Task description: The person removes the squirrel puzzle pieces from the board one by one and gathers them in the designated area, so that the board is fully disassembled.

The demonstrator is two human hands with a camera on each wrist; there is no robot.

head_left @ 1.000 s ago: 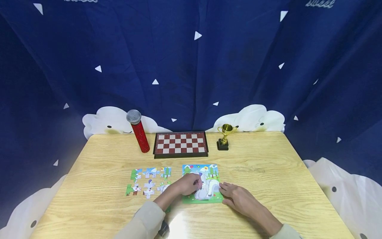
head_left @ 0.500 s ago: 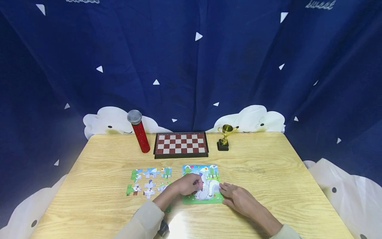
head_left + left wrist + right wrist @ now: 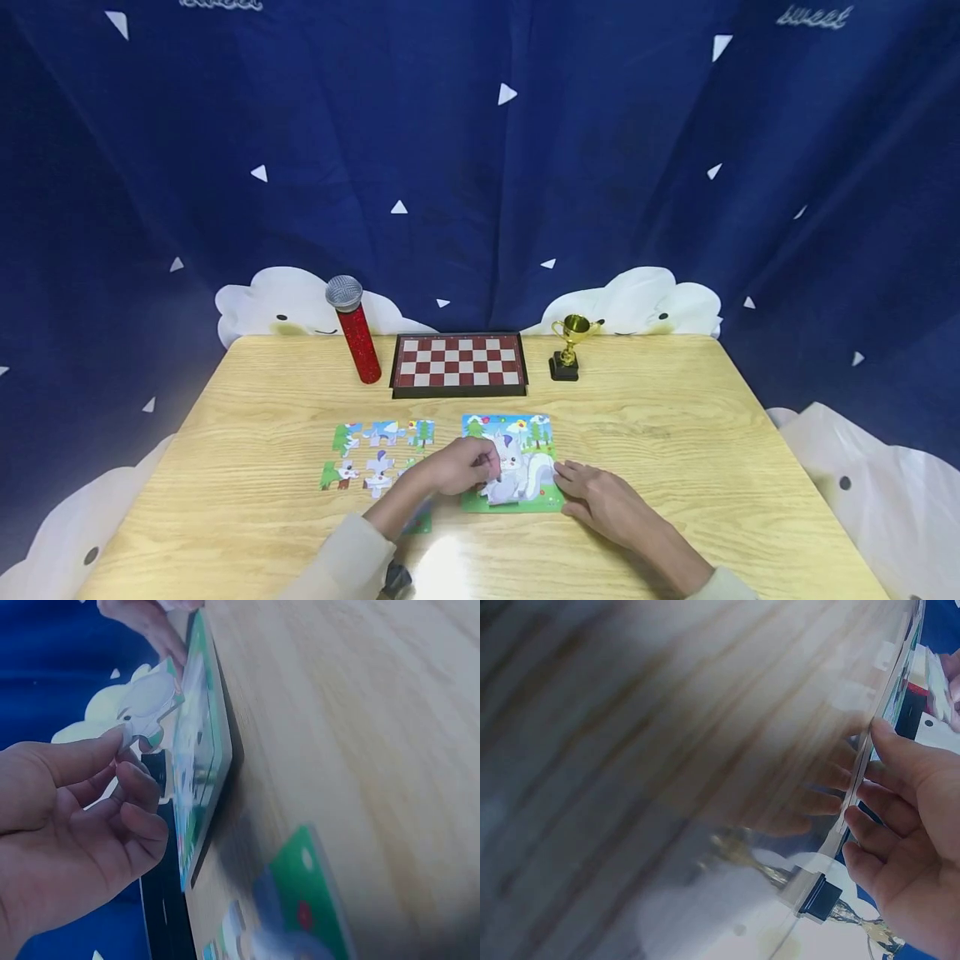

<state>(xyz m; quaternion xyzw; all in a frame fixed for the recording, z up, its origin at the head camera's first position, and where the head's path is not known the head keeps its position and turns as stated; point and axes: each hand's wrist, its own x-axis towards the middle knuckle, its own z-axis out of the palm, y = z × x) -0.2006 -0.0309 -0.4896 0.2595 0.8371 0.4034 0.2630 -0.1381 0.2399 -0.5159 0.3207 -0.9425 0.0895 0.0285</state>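
My left hand [image 3: 457, 467] is over the left part of the squirrel picture puzzle board [image 3: 542, 500]. Its thumb and fingers pinch a puzzle piece [image 3: 146, 697], pale grey with green at one corner, which the left wrist view shows tilted above the board. On the board's right edge rest the fingertips of my right hand [image 3: 603, 504], the palm lying low near the table. Loose puzzle pieces lie left of the board, among them a squirrel-face piece [image 3: 378, 475] and a tree piece [image 3: 345, 437]. My left forearm partly covers others.
Along the back of the wooden table [image 3: 675, 417] stand a red microphone [image 3: 358, 342] with a silver head, a red-and-white checkered board [image 3: 459, 364] and a small gold trophy cup [image 3: 570, 342] on a black base. A dark blue curtain [image 3: 450, 167] hangs behind.
My left hand has drawn back slightly left, uncovering more of the squirrel's face on the board. My right hand stays at the board's edge. The head view has shifted a little.
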